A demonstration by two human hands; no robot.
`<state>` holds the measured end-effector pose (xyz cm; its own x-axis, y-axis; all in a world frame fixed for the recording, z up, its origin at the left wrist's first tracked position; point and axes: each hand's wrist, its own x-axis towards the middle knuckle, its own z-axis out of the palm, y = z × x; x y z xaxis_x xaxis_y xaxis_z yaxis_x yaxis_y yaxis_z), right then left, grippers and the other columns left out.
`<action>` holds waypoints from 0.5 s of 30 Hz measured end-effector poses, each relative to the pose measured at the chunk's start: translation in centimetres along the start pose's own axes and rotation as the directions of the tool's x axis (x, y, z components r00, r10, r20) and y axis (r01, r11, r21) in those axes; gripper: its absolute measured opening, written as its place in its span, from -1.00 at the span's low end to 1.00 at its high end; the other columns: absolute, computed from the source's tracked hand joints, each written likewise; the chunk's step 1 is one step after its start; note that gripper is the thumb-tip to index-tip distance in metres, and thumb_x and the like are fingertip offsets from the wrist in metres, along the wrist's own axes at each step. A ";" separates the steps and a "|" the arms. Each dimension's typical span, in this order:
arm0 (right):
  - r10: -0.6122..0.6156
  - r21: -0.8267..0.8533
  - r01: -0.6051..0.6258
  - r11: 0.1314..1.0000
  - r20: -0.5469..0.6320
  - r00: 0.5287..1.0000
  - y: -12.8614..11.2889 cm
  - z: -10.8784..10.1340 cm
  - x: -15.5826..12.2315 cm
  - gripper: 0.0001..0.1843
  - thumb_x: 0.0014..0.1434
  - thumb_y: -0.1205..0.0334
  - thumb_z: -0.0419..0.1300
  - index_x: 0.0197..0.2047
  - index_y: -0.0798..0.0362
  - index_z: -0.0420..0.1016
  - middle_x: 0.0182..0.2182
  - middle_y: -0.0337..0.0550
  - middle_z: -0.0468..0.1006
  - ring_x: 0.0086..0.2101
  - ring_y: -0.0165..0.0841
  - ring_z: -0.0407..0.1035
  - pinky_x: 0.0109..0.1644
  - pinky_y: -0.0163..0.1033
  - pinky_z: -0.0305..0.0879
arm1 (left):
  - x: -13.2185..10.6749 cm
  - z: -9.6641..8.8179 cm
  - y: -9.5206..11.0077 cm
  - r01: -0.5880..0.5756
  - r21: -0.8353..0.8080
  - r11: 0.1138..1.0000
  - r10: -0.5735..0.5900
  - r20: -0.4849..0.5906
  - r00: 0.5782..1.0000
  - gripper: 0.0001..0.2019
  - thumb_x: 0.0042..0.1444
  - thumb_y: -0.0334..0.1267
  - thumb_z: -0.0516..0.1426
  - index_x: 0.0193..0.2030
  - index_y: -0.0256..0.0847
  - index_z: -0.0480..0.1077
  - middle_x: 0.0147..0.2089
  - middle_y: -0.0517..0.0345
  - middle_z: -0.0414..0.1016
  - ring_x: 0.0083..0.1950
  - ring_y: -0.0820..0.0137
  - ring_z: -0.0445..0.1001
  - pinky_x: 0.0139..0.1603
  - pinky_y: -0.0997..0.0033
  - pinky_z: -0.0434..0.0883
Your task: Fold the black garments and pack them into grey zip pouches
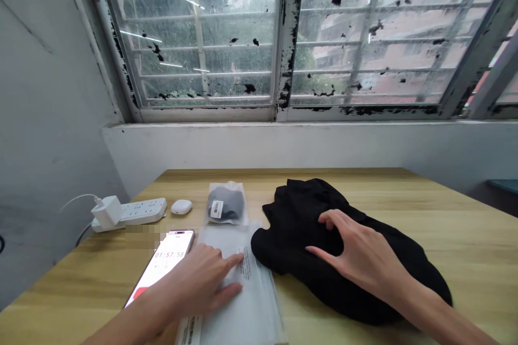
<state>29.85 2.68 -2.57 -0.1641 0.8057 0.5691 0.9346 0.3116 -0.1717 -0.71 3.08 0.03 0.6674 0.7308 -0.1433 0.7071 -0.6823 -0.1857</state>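
Observation:
My left hand [210, 275] lies over a stack of frosted plastic bags [254, 310] with printed text. Its index finger and thumb are stretched apart, the index fingertip at the print; the other fingers are partly hidden. My right hand [360, 250] is at a bundled black cloth garment [307, 226], thumb and fingers curved with a gap between them. Nothing is pinched in that gap. Whether the right fingertips press on the fabric I cannot tell. Beyond the stack is a small clear bag [226, 204] with something dark and a barcode label inside.
A lit phone [165, 261] showing a timer lies partly behind my left forearm. Farther left are a white earbud case [181, 206] and a power strip [143, 210] with a plugged-in charger [108, 212]. The wooden table [457, 237] meets a wall below the windows.

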 end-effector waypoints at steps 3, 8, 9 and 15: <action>0.014 -0.023 -0.011 1.000 0.108 0.994 0.7 0.1 0.0 -0.73 0.10 0.25 0.22 -0.09 -0.01 0.53 -0.34 -0.09 0.69 -0.39 -0.10 0.61 -0.43 -0.17 0.40 | 0.0 0.2 -0.1 -0.004 -0.013 1.000 0.004 -0.020 1.000 -0.58 0.35 -0.11 0.07 0.26 -0.21 0.40 -0.35 -0.04 0.61 -0.36 0.12 0.59 -0.35 0.29 0.41; -0.069 -0.001 0.069 0.998 -0.104 0.992 1.4 -1.2 0.5 -0.66 0.17 0.39 0.03 -0.13 -0.08 0.57 -0.24 -0.10 0.67 -0.39 -0.20 0.60 -0.37 -0.17 0.48 | -0.1 0.3 -0.3 0.000 -0.019 1.000 0.000 -0.028 1.000 -0.59 0.34 -0.09 0.06 0.24 -0.19 0.42 -0.35 -0.03 0.62 -0.36 0.13 0.59 -0.36 0.30 0.39; -0.075 -0.016 0.074 0.997 -0.202 0.977 1.5 -1.6 0.6 -0.65 0.19 0.39 0.02 -0.15 -0.10 0.58 -0.23 -0.09 0.66 -0.40 -0.21 0.59 -0.38 -0.18 0.47 | 0.0 0.3 -0.4 0.001 -0.019 1.000 -0.001 -0.029 1.000 -0.59 0.34 -0.09 0.06 0.24 -0.18 0.42 -0.34 -0.02 0.62 -0.36 0.13 0.59 -0.36 0.30 0.38; -0.159 0.002 0.172 0.985 -0.369 0.916 1.0 -3.7 0.7 -0.65 0.17 0.41 -0.01 -0.34 -0.11 0.56 -0.21 -0.07 0.65 -0.33 -0.21 0.59 -0.31 -0.19 0.47 | 0.1 0.3 -0.7 -0.008 -0.012 1.000 0.008 0.017 1.000 -0.58 0.34 -0.12 0.05 0.27 -0.15 0.38 -0.36 -0.01 0.62 -0.36 0.11 0.59 -0.35 0.29 0.39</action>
<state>31.87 1.73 0.64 -0.1825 0.5028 0.8449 0.8918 0.4464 -0.0730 -1.16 3.64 -0.20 0.6690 0.7256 -0.1612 0.7047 -0.6881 -0.1729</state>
